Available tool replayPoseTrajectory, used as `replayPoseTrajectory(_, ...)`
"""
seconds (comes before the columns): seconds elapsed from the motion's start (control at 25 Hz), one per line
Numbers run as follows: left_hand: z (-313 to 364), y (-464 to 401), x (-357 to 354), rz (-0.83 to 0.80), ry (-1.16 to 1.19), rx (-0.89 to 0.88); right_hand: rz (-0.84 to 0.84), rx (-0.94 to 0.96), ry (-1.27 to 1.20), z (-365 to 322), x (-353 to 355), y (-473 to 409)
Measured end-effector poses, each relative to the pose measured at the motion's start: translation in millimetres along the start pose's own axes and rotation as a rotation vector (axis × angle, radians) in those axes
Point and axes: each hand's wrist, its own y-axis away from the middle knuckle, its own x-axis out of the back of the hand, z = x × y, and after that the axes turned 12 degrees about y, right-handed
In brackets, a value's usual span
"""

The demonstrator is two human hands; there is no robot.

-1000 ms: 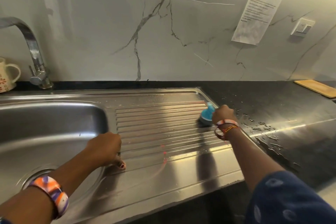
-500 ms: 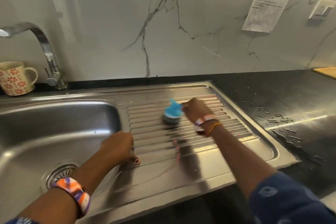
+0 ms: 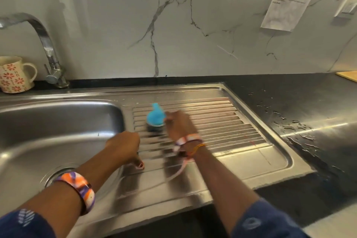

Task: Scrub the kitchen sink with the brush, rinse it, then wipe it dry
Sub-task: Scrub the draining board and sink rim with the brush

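Observation:
A stainless steel sink (image 3: 58,121) with a ribbed drainboard (image 3: 231,127) fills the counter. My right hand (image 3: 179,125) grips a brush with a blue top and dark bristles (image 3: 155,119), pressed onto the left end of the ribs. My left hand (image 3: 123,146) rests on the rim between basin and drainboard, fingers curled, its thumb touching the steel. The drain (image 3: 58,174) shows beside my left wrist. The picture is blurred around the brush.
A chrome tap (image 3: 48,52) stands at the back left, with a flowered mug (image 3: 14,74) beside it. Water drops lie on the black counter (image 3: 299,127) to the right. A wooden board (image 3: 347,75) sits at the far right edge. A paper sheet (image 3: 289,0) hangs on the marble wall.
My right hand has swept the brush leftward across the ribs, from the drainboard's right end to its left end. My left hand has stayed on the rim.

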Motion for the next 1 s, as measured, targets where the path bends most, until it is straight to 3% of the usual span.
replayPoseTrajectory(0.12, 3.5, -3.0, 1.8, 0.009, -0.066, -0.033, 0.018, 0.100, 0.092, -27.1, -7.4, 4.0)
replayPoseTrajectory(0.2, 3.0, -2.5, 0.6, -0.013, -0.059, -0.043, 0.024, 0.048, 0.141, 5.1, 9.9, -14.9)
replayPoseTrajectory(0.4, -5.8, -1.6, -5.3, 0.017, 0.077, -0.045, 0.084, -0.355, 0.291, 134.4, 77.7, -51.6)
replayPoseTrajectory(0.52, -11.6, -4.9, -10.2, 0.019, 0.129, -0.055, 0.127, -0.567, 0.247, 164.9, 103.0, -48.6)
replayPoseTrajectory(0.6, -12.5, -4.8, -10.0, 0.026, 0.143, -0.061, 0.107, -0.486, 0.180, 138.5, 93.4, -51.6)
replayPoseTrajectory(0.76, -7.3, -5.4, -2.8, 0.006, 0.059, -0.045, -0.058, -0.086, 0.026, 28.4, 27.7, -43.8)
replayPoseTrajectory(0.88, -3.5, -10.2, 0.0, -0.005, -0.023, -0.036, -0.068, 0.168, 0.059, -34.5, -4.1, -15.6)
replayPoseTrajectory(1.0, -2.2, -12.2, -1.6, -0.015, -0.051, -0.052, 0.003, 0.098, 0.126, 0.7, 7.2, -16.3)
